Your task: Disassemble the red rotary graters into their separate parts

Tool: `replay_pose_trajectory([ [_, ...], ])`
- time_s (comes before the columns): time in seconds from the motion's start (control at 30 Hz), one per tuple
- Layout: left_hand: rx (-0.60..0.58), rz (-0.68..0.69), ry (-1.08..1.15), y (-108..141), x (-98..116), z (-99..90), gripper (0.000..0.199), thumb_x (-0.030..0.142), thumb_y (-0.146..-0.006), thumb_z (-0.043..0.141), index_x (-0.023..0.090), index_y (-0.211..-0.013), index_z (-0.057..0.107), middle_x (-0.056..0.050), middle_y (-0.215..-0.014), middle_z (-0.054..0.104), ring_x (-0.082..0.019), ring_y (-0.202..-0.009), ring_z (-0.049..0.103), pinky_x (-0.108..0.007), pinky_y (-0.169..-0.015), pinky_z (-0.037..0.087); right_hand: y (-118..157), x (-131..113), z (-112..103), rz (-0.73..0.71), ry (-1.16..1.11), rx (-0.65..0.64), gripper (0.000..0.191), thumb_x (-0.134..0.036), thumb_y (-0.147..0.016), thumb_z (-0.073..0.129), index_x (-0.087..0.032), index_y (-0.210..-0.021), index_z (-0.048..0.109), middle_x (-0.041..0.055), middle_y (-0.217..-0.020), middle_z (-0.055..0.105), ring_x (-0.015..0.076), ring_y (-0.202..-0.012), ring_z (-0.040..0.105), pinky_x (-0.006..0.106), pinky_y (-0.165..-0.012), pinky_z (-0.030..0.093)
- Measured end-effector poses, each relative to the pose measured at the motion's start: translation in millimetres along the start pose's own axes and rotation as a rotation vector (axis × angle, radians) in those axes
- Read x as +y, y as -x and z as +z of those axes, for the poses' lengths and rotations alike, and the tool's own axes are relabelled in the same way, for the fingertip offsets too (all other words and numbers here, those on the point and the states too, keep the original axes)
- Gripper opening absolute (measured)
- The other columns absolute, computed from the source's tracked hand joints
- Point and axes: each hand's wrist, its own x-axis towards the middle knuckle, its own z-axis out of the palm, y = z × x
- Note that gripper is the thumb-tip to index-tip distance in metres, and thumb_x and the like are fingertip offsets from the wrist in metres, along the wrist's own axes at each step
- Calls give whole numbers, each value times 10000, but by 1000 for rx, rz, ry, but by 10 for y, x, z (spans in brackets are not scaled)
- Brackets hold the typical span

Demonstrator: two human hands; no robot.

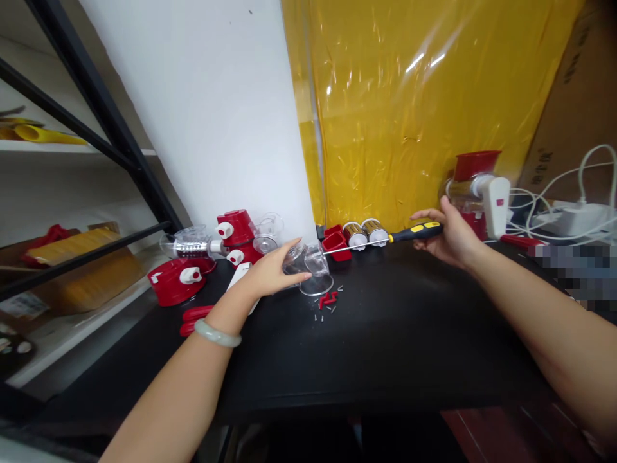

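Observation:
My left hand is wrapped round a clear plastic housing that lies tilted on the black table. In my right hand is the black and yellow handle of a long screwdriver, held between the fingers and thumb. Its thin shaft points left, and the tip reaches the right side of the clear housing. Just below the housing, small red parts and several screws lie scattered. A pale green bangle circles my left wrist.
Red bases and red-handled parts sit at the left. Behind the housing are a red hopper and metal grater drums. An assembled red and white grinder and white cables stand at the right; a shelf borders the left.

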Motion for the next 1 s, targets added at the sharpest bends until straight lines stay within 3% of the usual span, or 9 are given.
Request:
replay_pose_trajectory([
  [0.1, -3, 1, 9, 3, 3, 1, 904, 581, -719, 663, 267, -1481, 291, -89, -1479, 427, -333, -1296, 472, -458, -1056, 412, -61, 65, -7, -21, 144, 34, 355, -566, -835, 538, -226, -738, 574, -72, -362, 289, 84, -321, 233, 250, -362, 330],
  [0.3, -1, -1, -4, 6, 21, 3, 905, 598, -722, 653, 257, -1479, 295, -91, -1472, 436, -323, -1304, 464, -450, -1069, 394, -19, 21, -17, -85, -174, -57, 214, -187, -649, 689, -265, -812, 575, -21, -732, 598, 145, -673, 580, 301, -619, 519],
  [0.4, 5, 4, -8, 12, 44, -6, 903, 608, -720, 649, 249, -1475, 306, -97, -1471, 438, -326, -1309, 458, -453, -1071, 389, -26, 24, -35, -29, -162, -72, 133, -348, -732, 627, -253, -813, 582, 8, -706, 604, 175, -654, 591, 325, -574, 507],
  [0.5, -1, -7, -4, 18, 60, -14, 909, 605, -720, 648, 247, -1479, 299, -106, -1455, 457, -330, -1288, 480, -450, -1048, 410, -83, 83, -52, -10, 124, 33, 315, -534, -812, 539, -227, -752, 574, -18, -494, 463, 123, -402, 420, 260, -385, 339],
  [0.57, -3, -4, -3, 20, 60, -15, 905, 601, -723, 647, 250, -1480, 296, -106, -1453, 461, -326, -1278, 492, -445, -1039, 417, -104, 109, -51, -79, 221, 88, 281, -496, -794, 600, -227, -727, 553, -48, -470, 403, 88, -362, 327, 239, -367, 279],
  [0.7, 3, 6, 0, 20, 47, -7, 900, 605, -720, 644, 253, -1475, 303, -104, -1452, 461, -322, -1285, 486, -444, -1042, 410, -48, 63, -24, -171, -25, -2, 234, -230, -650, 690, -267, -825, 538, -32, -722, 575, 123, -601, 552, 256, -540, 471],
  [0.8, 12, 7, 2, 20, 44, -5, 911, 609, -711, 651, 248, -1473, 307, -105, -1458, 453, -322, -1292, 477, -446, -1049, 404, -13, 20, -19, -125, -115, -96, 195, -293, -674, 642, -271, -843, 546, -8, -776, 611, 169, -703, 605, 311, -604, 513],
  [0.93, -3, -2, 14, 26, 58, -16, 923, 606, -714, 654, 253, -1484, 285, -104, -1462, 447, -320, -1266, 505, -440, -1039, 415, -68, 58, -41, -54, 204, 41, 331, -552, -785, 560, -228, -723, 546, -29, -480, 436, 115, -383, 385, 251, -370, 300],
  [1.0, -10, -4, 13, 29, 67, -21, 921, 605, -720, 651, 257, -1486, 279, -102, -1462, 448, -319, -1265, 506, -441, -1037, 417, -86, 76, -42, -93, 271, 93, 294, -504, -769, 625, -228, -712, 541, -56, -449, 371, 88, -363, 301, 234, -365, 253],
])
